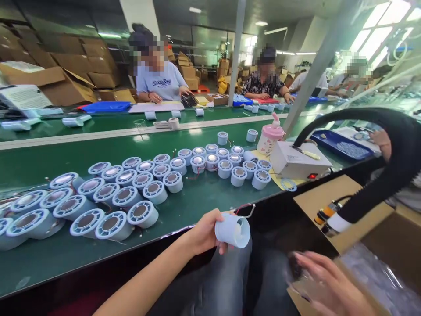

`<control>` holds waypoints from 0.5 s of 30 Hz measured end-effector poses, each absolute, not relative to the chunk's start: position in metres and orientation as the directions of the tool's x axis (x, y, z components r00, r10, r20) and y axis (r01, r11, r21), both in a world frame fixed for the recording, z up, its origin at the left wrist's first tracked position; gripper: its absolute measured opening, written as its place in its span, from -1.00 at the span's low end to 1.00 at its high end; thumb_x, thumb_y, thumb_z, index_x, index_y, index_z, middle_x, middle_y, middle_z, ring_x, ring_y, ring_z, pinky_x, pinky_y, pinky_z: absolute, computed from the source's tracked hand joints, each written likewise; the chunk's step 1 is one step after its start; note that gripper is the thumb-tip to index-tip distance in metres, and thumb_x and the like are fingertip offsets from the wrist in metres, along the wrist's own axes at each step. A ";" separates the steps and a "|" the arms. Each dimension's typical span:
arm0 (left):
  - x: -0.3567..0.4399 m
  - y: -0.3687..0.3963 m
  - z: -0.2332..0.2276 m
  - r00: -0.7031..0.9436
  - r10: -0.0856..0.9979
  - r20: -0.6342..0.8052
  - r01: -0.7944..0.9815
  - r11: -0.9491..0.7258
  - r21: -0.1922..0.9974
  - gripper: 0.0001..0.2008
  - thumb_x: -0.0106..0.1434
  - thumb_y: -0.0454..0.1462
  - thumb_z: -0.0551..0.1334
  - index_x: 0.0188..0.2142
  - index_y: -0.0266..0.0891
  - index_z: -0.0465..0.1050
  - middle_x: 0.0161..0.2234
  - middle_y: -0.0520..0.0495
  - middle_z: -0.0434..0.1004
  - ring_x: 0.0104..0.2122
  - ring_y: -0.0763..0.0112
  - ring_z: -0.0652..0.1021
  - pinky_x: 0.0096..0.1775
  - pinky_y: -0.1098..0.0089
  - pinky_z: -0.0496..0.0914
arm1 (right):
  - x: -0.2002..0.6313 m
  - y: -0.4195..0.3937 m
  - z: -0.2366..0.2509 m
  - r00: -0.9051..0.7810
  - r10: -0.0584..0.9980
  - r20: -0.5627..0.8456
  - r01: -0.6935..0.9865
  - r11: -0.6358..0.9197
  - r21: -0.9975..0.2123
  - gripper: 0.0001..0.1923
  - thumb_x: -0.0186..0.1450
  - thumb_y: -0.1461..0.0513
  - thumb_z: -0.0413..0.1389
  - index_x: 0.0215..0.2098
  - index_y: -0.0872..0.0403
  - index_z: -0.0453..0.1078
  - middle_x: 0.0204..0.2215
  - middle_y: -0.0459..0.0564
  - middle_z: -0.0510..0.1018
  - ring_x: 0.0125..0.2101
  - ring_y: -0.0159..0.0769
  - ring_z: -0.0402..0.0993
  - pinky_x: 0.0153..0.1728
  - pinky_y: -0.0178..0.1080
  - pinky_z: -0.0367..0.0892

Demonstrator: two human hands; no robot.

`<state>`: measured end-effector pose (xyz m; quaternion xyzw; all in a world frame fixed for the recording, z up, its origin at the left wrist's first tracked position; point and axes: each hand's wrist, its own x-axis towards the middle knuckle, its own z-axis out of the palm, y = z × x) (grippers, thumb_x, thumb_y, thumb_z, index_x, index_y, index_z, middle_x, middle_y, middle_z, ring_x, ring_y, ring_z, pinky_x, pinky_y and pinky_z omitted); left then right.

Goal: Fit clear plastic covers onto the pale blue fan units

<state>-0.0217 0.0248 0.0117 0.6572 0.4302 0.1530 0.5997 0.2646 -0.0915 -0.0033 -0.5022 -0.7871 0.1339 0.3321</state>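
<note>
My left hand [208, 230] is closed around a light blue cylindrical plastic housing [230, 230], above my lap at the table's front edge. Its open end faces right, with a pale part visible inside. Thin red and white wires [245, 209] stick out behind it. Lower right, my right hand [325, 276] is blurred by motion. Its fingers are closed on a small dark thing [295, 265], with something clear below; I cannot make out what it is. On the green table, several similar blue housings [143, 213] stand in rows, round grey discs in their ringed tops.
A grey box [297, 160] with a lit red switch and a pink-lidded cup [271, 138] stand on the right. A thick black hose [388, 145] arches over an open carton [329, 197] holding an orange-and-black tool [327, 213]. Co-workers [161, 81] sit across the table.
</note>
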 end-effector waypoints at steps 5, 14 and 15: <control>-0.008 0.006 -0.001 0.758 0.474 -0.448 0.217 0.464 0.859 -0.56 0.21 0.06 -0.04 -0.29 -0.26 0.34 -0.49 0.01 0.33 -0.66 0.53 0.29 -0.70 0.51 0.18 | 0.205 -0.081 -0.007 -0.377 0.798 0.470 0.804 0.534 -0.262 -0.52 0.31 0.26 0.09 0.20 -0.05 0.26 0.06 0.23 0.29 -0.03 0.10 0.37 -0.18 0.08 0.46; -0.011 -0.012 0.026 0.627 0.769 -0.128 0.450 -0.223 0.865 -0.81 0.19 -0.19 0.27 -0.22 -0.21 0.48 -0.25 -0.01 0.42 -0.26 0.38 0.43 -0.20 0.39 0.31 | 0.198 -0.068 0.002 -0.352 0.936 0.006 0.571 0.220 -0.791 -0.87 0.17 0.30 0.26 -0.36 0.03 0.39 0.04 0.04 0.30 0.06 -0.08 0.31 0.00 -0.08 0.32; -0.010 -0.013 0.023 0.616 0.779 -0.117 0.432 -0.210 0.877 -0.72 0.13 -0.16 0.34 -0.19 -0.20 0.47 -0.24 -0.01 0.42 -0.27 0.38 0.43 -0.21 0.38 0.32 | 0.199 -0.069 0.003 -0.336 0.942 -0.019 0.536 0.175 -0.826 -0.90 0.22 0.24 0.23 -0.38 0.02 0.38 0.02 0.02 0.31 0.05 -0.11 0.31 -0.01 -0.10 0.31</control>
